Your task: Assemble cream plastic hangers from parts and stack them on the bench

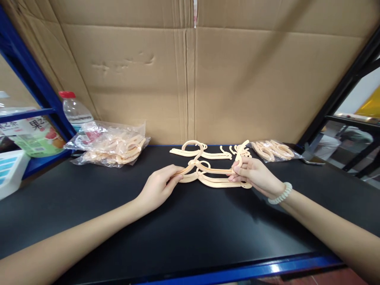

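Observation:
A cream plastic clothes hanger (pixel 218 171) is held up a little above the black tabletop (pixel 190 233), its hook pointing away from me. My left hand (pixel 162 184) pinches its left arm between thumb and fingers. At its right end my right hand (pixel 252 174) grips the arm together with a short cream piece (pixel 242 149) that sticks up at a slant. Whether that piece is joined to the arm, I cannot tell. Just below lies a second cream hanger (pixel 213 183), partly hidden by both hands. Behind them rests a third hanger (pixel 215 155), beside several small hook-shaped pieces (pixel 233 149).
Clear bags of cream hanger parts lie at left (pixel 118 148) and right (pixel 271 150). A red-capped bottle (pixel 74 109) stands behind the left bag. Cardboard (pixel 190 79) walls off the back. Blue shelf framing (pixel 44 114) is on the left; a phone-like flat object (pixel 313 161) lies far right.

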